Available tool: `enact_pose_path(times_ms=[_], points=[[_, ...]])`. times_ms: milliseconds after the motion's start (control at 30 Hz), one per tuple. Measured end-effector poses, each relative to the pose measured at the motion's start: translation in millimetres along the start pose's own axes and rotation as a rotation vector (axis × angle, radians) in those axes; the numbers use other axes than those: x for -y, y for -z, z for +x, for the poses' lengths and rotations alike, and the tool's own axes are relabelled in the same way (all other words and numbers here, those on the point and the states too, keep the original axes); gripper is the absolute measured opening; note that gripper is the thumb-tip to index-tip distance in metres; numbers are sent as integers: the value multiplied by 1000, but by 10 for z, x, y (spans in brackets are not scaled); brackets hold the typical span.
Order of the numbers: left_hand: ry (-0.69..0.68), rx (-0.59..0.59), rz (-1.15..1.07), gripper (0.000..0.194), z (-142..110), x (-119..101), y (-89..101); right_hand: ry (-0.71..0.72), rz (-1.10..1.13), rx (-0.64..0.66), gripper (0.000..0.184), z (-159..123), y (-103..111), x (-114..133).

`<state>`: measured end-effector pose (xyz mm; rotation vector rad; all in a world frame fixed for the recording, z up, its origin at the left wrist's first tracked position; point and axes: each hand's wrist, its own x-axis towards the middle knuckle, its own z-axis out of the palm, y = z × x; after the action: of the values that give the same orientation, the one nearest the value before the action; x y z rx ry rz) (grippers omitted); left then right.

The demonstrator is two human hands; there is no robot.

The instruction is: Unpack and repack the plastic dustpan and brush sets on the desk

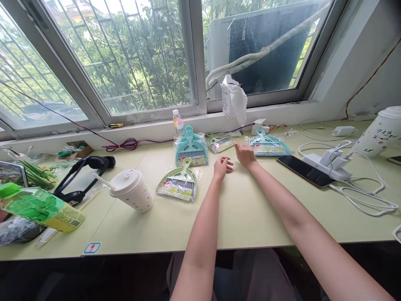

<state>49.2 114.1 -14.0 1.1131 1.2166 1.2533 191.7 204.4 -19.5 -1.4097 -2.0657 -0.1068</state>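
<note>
My right hand (pixel 244 154) reaches over the table with its fingers bent together at the right edge of a small olive-green dustpan and brush set (pixel 219 143) in clear wrapping. My left hand (pixel 222 168) hovers just in front, fingers loosely curled and slightly apart, holding nothing. Left of it lies another wrapped olive-green dustpan and brush set (pixel 178 184). Behind that is a teal dustpan and brush set (pixel 191 148), with what looks like a second handle at its top. A further teal dustpan and brush set (pixel 269 144) sits to the right of my right hand.
A white lidded cup (pixel 133 190) with a straw stands at left, near headphones (pixel 83 177) and a green-capped bottle (pixel 44 207). A small bottle (pixel 178 122) stands by the window. At right are a phone (pixel 305 171), a power strip (pixel 327 165) with cables, and a large cup (pixel 379 131).
</note>
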Motion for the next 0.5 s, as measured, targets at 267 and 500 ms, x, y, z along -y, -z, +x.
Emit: enact_pose_path(times_ms=[267,500], points=[[-85,-409,119,19,5,-26,110,61,-3,300,52,322,-524,756],[-71,-570,209,9,-16,-74,187,89,56,204,21,-17,-257,496]])
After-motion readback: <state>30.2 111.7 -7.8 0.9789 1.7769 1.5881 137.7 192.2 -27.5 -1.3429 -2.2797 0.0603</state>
